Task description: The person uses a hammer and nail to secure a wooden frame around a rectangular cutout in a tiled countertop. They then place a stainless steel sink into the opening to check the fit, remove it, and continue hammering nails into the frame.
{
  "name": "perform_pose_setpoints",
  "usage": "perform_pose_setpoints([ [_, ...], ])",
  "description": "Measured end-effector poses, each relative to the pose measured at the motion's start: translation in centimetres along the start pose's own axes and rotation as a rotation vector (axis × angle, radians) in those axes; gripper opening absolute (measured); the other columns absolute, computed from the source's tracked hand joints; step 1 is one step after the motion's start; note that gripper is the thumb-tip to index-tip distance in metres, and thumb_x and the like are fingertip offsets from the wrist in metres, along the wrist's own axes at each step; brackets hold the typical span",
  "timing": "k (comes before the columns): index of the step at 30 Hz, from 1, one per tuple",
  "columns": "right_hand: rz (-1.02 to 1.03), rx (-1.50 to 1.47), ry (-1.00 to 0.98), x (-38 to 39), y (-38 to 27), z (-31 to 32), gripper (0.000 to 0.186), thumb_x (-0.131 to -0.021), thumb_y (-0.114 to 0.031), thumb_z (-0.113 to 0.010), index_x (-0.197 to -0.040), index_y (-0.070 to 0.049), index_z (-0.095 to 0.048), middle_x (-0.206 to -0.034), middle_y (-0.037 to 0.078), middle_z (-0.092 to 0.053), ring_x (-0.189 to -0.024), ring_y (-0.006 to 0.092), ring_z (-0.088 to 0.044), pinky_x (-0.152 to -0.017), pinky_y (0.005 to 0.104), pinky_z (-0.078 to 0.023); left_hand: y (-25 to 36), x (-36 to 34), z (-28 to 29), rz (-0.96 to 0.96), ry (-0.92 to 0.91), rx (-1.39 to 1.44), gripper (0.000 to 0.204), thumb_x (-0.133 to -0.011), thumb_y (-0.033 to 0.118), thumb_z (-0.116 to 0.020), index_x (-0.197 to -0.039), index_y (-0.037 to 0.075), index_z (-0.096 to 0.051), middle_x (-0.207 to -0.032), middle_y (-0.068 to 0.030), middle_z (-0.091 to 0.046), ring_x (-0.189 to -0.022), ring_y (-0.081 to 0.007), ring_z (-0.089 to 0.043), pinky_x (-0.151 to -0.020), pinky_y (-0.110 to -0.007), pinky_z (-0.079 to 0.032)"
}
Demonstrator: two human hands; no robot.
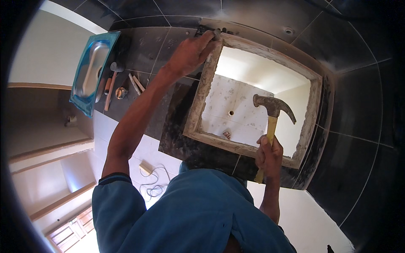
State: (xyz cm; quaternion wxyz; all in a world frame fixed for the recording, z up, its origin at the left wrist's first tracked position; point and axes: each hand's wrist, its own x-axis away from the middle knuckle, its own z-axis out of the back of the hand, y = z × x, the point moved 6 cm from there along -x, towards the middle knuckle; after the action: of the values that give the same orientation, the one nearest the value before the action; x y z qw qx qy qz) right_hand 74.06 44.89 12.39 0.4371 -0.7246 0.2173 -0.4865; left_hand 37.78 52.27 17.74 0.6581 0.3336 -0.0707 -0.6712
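Observation:
My left hand (197, 52) is closed on a small grey metal piece (217, 34), mostly hidden by my fingers, at the top left corner of the rough cement rim (198, 109) around a cut-out in the dark tiled counter (171, 133). In my right hand (268, 154) is a claw hammer (272, 105) by its yellow handle, held upright over the lower right of the opening, its dark worn head above my grip. Through the opening a pale tiled floor with a round hole (231, 113) shows below.
Left on the counter lie a steel sink with blue film (89, 71), a mallet (117, 67), wood strips (137, 84) and a small round item (121, 92). Dark tiled walls (350, 97) border the back and right. Shelves (50, 148) stand at left; a cable (156, 185) lies on the floor.

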Motion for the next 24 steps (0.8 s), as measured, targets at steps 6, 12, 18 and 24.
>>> perform_pose_setpoints([
  [6,0.015,0.044,-0.062,-0.4,-1.6,-0.7,0.032,-0.103,-0.036,-0.060,-0.101,-0.004,-0.059,-0.061,-0.005,-0.045,-0.047,0.0027,-0.039,-0.042,0.0234,-0.030,-1.1,0.4,-0.4,0.065,-0.046,0.027,0.025,-0.103,0.031,-0.058,-0.114,0.009,-0.051,-0.084,-0.0196,-0.069,-0.077,-0.0464,-0.067,-0.067,-0.055,-0.053],
  [12,0.369,0.577,0.072,-1.6,-8.0,-2.4,0.042,-0.104,-0.031,-0.058,-0.130,0.003,-0.059,-0.072,0.004,-0.061,-0.063,0.0129,-0.058,-0.059,0.0311,-0.048,1.2,0.2,-0.5,-0.041,-0.081,-0.099,0.026,-0.102,0.031,-0.059,-0.116,0.010,-0.054,-0.095,-0.0173,-0.072,-0.085,-0.0435,-0.068,-0.069,-0.052,-0.055],
  [18,0.709,0.554,0.143,-0.9,-17.2,-6.8,0.038,-0.107,-0.030,-0.051,-0.126,0.002,-0.058,-0.071,0.009,-0.063,-0.063,0.0180,-0.063,-0.059,0.0347,-0.050,0.5,1.5,0.0,-0.101,0.000,0.046,0.024,-0.101,0.027,-0.061,-0.117,0.009,-0.055,-0.100,-0.0160,-0.072,-0.087,-0.0419,-0.069,-0.072,-0.050,-0.057],
  [24,0.731,0.834,-0.026,-6.3,-16.5,-10.6,0.030,-0.108,-0.033,-0.049,-0.112,-0.003,-0.055,-0.065,0.014,-0.059,-0.053,0.0233,-0.059,-0.053,0.0389,-0.045,0.0,1.8,0.2,-0.020,-0.028,0.077,0.019,-0.102,0.022,-0.060,-0.114,0.008,-0.054,-0.099,-0.0168,-0.071,-0.087,-0.0435,-0.068,-0.072,-0.051,-0.056],
])
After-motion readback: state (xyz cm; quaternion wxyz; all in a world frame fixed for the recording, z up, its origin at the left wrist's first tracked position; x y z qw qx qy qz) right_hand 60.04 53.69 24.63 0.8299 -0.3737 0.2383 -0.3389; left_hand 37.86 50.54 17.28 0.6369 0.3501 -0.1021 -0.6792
